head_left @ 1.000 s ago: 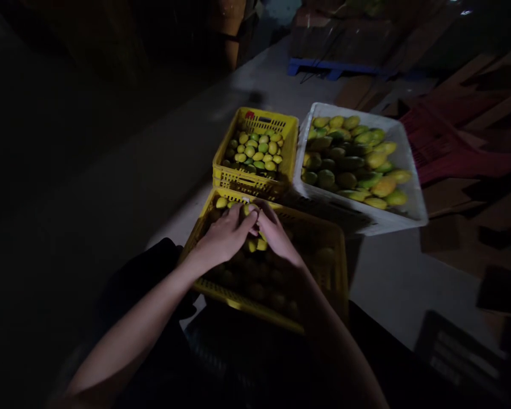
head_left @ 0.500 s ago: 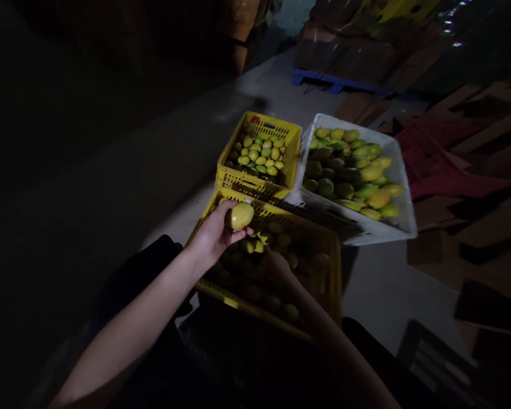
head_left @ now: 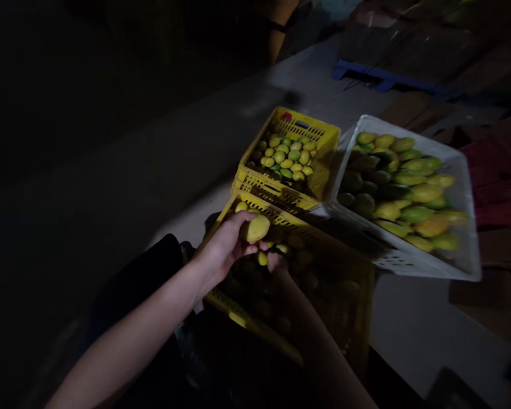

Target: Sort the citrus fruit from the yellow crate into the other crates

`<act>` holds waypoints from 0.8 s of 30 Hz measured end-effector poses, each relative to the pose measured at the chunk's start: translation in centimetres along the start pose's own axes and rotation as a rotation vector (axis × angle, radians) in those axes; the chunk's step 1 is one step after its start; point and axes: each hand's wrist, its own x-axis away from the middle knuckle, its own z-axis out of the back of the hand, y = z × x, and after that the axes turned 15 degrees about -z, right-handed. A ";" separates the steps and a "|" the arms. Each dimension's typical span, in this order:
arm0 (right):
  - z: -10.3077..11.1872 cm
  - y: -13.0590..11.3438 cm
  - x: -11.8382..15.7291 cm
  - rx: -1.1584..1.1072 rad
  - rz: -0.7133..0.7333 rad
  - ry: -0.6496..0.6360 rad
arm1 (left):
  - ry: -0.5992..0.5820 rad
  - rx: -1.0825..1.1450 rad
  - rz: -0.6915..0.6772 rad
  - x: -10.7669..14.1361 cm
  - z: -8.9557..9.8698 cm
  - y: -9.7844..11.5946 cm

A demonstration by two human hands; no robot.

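Observation:
My left hand (head_left: 232, 241) is closed round a yellow-green oval fruit (head_left: 258, 228), thumb on top and fingers underneath, above the front yellow crate (head_left: 249, 321). Just to its right and a little lower, my right hand (head_left: 277, 263) reaches in over the same crate with curled fingers. Beside its fingertips shows a small yellow-green shape (head_left: 262, 258); shadow hides what the hand grips. More round fruit lies in the dark inside this crate, with a lit yellow fruit (head_left: 241, 207) at its far left corner.
Behind stands another yellow crate (head_left: 330, 133) with small yellow and green fruit (head_left: 280, 156). To the right, a white crate (head_left: 470, 227) holds larger, longer fruit (head_left: 426, 193). Cardboard (head_left: 485, 301) and a red crate-like thing (head_left: 498, 170) lie beyond it. A blue pallet (head_left: 383, 79) stands at the back.
The view has swung left, so the crates sit further right. My left hand still holds the oval fruit. My right hand has come closer beneath it, and its fingers look more curled.

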 end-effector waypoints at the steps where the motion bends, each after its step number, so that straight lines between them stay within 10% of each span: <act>1: 0.0 0.0 0.2 0.051 -0.034 -0.014 | -0.018 -0.002 -0.001 0.0 -0.1 0.0; 9: 2.1 -0.6 6.2 0.252 -0.099 -0.043 | -0.172 -0.064 -0.025 0.9 -1.1 -0.4; 15: 9.1 -2.2 12.5 0.149 -0.097 0.117 | -0.268 -0.064 0.014 1.4 -1.8 -1.4; 20: 15.5 -3.2 18.6 -0.613 0.067 0.323 | -0.330 0.185 0.133 2.6 -2.9 -2.5; 24: 16.1 -2.7 21.3 -1.324 0.091 0.251 | -0.409 0.425 0.132 4.0 -3.7 -3.3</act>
